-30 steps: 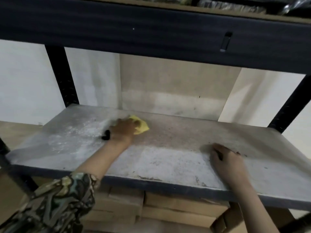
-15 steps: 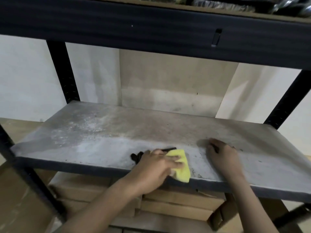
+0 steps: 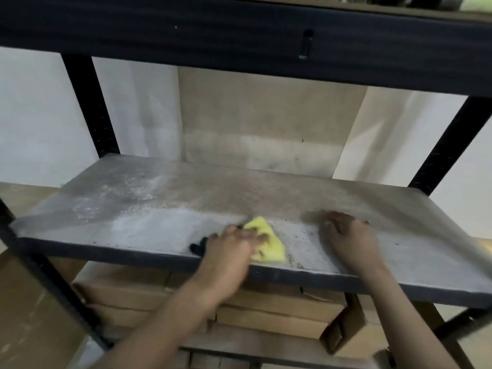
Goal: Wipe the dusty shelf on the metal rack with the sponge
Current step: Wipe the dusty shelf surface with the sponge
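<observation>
Our left hand (image 3: 229,251) curls its fingers over the soft yellow sponge (image 3: 266,243) near the front edge of the dusty grey shelf (image 3: 186,198), and our right hand (image 3: 351,238) rests there with bent fingers.

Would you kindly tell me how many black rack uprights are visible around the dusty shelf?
3: one upright back left, one back right, one front left. The front right one may lie outside the view.

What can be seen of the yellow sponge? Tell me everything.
The sponge is a bright yellow, soft-looking foam block. It lies flat on the dusty grey shelf near the front edge. The left hand presses on its left part, fingers spread over it and hiding some. Its outline is blurred.
</observation>
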The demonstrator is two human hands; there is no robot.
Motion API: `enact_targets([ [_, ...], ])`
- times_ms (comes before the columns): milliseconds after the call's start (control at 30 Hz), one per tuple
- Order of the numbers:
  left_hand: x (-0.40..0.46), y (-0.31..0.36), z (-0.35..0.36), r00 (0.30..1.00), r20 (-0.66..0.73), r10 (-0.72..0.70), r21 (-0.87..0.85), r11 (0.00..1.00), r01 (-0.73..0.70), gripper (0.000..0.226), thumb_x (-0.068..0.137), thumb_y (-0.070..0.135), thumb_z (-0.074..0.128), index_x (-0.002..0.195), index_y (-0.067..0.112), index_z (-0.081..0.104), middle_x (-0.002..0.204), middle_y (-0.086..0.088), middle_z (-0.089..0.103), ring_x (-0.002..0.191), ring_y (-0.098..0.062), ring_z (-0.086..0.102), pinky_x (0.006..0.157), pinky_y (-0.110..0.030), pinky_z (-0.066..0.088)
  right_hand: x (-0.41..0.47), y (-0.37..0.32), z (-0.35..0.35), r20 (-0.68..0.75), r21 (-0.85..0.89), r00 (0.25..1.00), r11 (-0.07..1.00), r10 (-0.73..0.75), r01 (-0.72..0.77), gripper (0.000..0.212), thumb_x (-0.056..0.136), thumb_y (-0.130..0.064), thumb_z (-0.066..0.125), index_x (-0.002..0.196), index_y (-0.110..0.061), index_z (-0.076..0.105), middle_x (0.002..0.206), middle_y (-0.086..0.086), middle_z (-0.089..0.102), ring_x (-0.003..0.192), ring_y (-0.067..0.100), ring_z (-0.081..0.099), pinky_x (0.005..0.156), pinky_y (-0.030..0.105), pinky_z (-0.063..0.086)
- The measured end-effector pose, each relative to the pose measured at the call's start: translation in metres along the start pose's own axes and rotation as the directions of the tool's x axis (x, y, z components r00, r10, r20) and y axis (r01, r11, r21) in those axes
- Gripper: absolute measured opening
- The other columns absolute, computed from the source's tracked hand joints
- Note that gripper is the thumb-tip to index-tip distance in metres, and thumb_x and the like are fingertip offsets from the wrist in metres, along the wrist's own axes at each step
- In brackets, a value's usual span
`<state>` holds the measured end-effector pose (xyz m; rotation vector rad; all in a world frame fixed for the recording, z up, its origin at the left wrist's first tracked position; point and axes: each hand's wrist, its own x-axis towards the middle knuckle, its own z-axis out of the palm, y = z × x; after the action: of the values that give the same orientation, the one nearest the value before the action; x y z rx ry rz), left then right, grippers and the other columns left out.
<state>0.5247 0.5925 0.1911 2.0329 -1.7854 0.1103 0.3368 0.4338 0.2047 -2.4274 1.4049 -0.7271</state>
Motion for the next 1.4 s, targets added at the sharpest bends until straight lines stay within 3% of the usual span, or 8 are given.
enact_targets([
  [100,-0.014,0.043,-0.003,0.990,0.039,0.132,-0.080,0.988,-0.129,0.053,0.090,0.004,0.045,0.135,0.030,0.043,0.142,0.005,0.044,0.117,-0.025,0.043,0.092,-0.042,0.043,0.000,0.016,-0.009,-0.031,-0.046,0.999,0.998,-0.033,0.032,0.027,0.091,-0.021,0.050,0.113,-0.014,0.064,0.107,0.012,0.070,0.092,0.033,0.065,0.094,0.055,0.044],
  [200,0.013,0.021,-0.016,0.980,-0.014,-0.200,-0.238,0.952,0.191,0.036,0.095,0.019,0.045,0.128,0.032,0.051,0.126,-0.004,0.058,0.104,-0.025,0.057,0.088,-0.036,0.048,-0.001,0.033,-0.014,-0.018,-0.100,0.999,0.995,-0.029,0.027,0.025,0.091,-0.026,0.045,0.103,-0.017,0.065,0.098,0.009,0.070,0.082,0.032,0.064,0.093,0.053,0.044],
  [400,0.063,-0.002,0.006,0.943,0.124,-0.309,0.133,0.947,0.293,0.035,0.099,0.025,0.035,0.132,0.030,0.045,0.133,-0.008,0.052,0.118,-0.030,0.049,0.089,-0.039,0.040,-0.007,0.046,-0.011,-0.017,-0.086,1.000,0.996,0.012,-0.014,0.025,0.089,-0.025,0.049,0.111,-0.021,0.063,0.107,0.007,0.069,0.092,0.032,0.064,0.100,0.053,0.039],
  [700,0.022,0.087,0.022,0.990,0.079,0.116,-0.124,0.987,-0.106,0.050,0.093,0.015,0.047,0.137,0.036,0.039,0.148,0.004,0.035,0.130,-0.026,0.038,0.101,-0.045,0.037,-0.008,0.046,-0.010,-0.075,0.062,0.997,0.998,0.012,-0.007,0.029,0.086,-0.027,0.046,0.103,-0.018,0.068,0.091,0.008,0.073,0.078,0.030,0.066,0.097,0.054,0.042],
  [867,0.082,0.044,0.008,0.993,-0.120,-0.018,-0.098,0.995,0.006,0.054,0.086,0.006,0.045,0.136,0.025,0.044,0.137,-0.010,0.050,0.119,-0.032,0.051,0.092,-0.043,0.046,-0.008,0.051,-0.007,-0.139,0.079,0.989,0.996,0.059,-0.049,0.024,0.090,-0.020,0.046,0.103,-0.018,0.067,0.088,0.005,0.072,0.075,0.024,0.064,0.106,0.052,0.032],
  [1000,0.113,0.035,0.037,0.982,0.149,-0.120,-0.011,0.992,0.123,0.052,0.093,0.031,0.051,0.141,0.026,0.034,0.146,-0.011,0.038,0.131,-0.030,0.036,0.103,-0.038,0.036,-0.005,0.054,-0.004,-0.183,0.102,0.968,0.983,0.170,-0.154,0.027,0.093,-0.018,0.039,0.089,-0.012,0.065,0.079,0.008,0.067,0.065,0.027,0.058,0.105,0.053,0.032],
  [1267,0.048,0.103,0.037,0.905,0.180,0.386,-0.221,0.912,-0.346,0.052,0.086,0.027,0.061,0.135,0.032,0.044,0.140,0.009,0.047,0.111,-0.018,0.043,0.088,-0.033,0.038,-0.005,0.054,-0.005,-0.178,0.118,0.977,0.988,0.120,-0.100,0.022,0.090,-0.010,0.043,0.071,-0.013,0.053,0.072,0.011,0.060,0.065,0.035,0.056,0.083,0.047,0.044],
  [1400,0.032,0.079,0.008,0.962,0.138,0.236,-0.117,0.968,-0.221,0.050,0.091,0.003,0.046,0.135,0.026,0.046,0.138,0.002,0.046,0.120,-0.017,0.041,0.097,-0.030,0.033,-0.005,0.055,-0.006,-0.144,0.080,0.988,0.996,0.053,-0.042,0.020,0.091,-0.017,0.043,0.078,-0.014,0.057,0.081,0.008,0.062,0.070,0.031,0.058,0.085,0.049,0.047],
])
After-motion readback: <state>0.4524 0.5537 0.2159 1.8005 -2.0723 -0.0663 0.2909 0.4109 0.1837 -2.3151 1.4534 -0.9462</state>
